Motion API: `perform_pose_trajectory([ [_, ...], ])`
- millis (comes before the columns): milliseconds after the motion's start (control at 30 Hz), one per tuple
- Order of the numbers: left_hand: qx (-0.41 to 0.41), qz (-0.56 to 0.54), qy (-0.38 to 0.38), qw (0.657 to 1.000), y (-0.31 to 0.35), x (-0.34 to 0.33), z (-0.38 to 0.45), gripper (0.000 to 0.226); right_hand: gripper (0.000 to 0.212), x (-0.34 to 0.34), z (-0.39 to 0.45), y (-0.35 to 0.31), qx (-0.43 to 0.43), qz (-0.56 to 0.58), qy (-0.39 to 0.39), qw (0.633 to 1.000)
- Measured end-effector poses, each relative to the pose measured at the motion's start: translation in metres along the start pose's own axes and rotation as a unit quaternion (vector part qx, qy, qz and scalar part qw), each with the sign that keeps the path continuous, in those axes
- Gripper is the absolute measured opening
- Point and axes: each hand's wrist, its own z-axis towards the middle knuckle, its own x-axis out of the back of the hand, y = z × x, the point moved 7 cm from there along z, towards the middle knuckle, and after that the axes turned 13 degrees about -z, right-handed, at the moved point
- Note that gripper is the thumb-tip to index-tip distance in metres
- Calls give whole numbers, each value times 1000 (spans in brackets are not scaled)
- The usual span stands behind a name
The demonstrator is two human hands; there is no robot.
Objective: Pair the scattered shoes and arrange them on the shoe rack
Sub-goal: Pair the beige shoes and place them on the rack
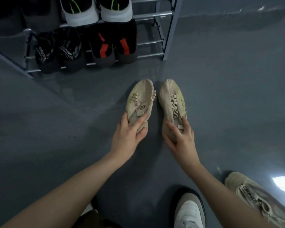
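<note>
Two beige sneakers lie side by side on the grey floor, toes pointing toward the shoe rack (169,30). My left hand (128,134) grips the heel end of the left beige sneaker (141,96). My right hand (179,134) grips the heel end of the right beige sneaker (171,96). The rack stands at the upper left. A black pair (59,51) and a black-and-red pair (113,45) fill its lower shelf, and a white pair with green stripes (97,12) sits on the shelf above.
A loose tan sneaker (253,196) with lettering lies on the floor at the lower right, partly behind my right forearm. My own white shoe (189,211) shows at the bottom. Bare rack bars (148,41) extend to the right of the black-and-red pair.
</note>
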Motion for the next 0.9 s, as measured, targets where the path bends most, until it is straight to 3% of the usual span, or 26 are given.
perform_pose_trajectory([
  [533, -117, 0, 187, 975, 107, 155, -36, 41, 41, 159, 8, -112, 90, -43, 190, 977],
  [900, -178, -11, 315, 932, 191, 274, -68, 43, 39, 285, 15, -216, 157, 14, 316, 936],
])
